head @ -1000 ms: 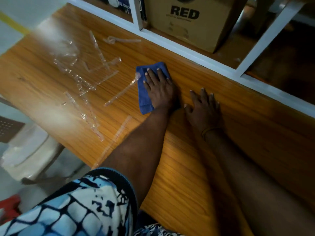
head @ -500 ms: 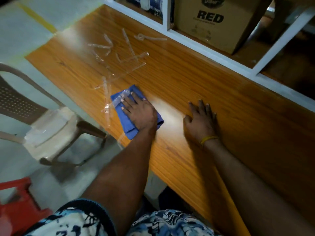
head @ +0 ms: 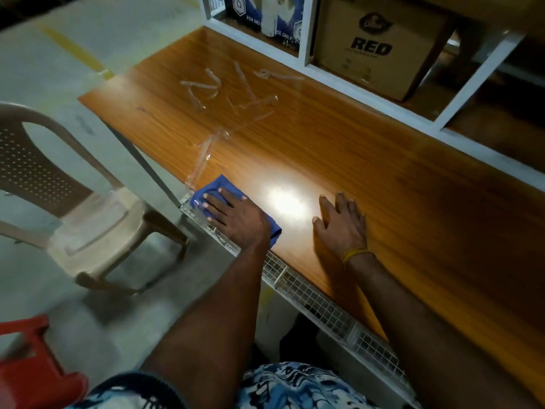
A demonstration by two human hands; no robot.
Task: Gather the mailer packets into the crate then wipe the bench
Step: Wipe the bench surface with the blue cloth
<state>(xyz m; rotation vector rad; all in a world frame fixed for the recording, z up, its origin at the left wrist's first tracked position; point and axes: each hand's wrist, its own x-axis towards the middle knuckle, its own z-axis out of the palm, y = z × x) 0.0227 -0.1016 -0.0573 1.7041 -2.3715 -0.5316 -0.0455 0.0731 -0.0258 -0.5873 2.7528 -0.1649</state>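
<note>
Left hand (head: 236,215) pressing flat on blue cloth (head: 206,191), fingers straight and spread, at near edge of table (head: 368,160); cloth overhanging edge slightly. Right hand (head: 343,222) lying open, palm down on bare wood beside glare patch, yellow band (head: 355,253) circling wrist. Clear plastic strips (head: 233,95) lying scattered toward far left of table, one reaching almost to cloth. Wire mesh tray (head: 312,299) running under front edge. Cardboard box (head: 380,45) sitting in white shelf behind. Beige chair (head: 44,178) standing at left.

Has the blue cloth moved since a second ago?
Yes. The blue cloth under the left hand slid from mid-bench to the bench's near edge.
</note>
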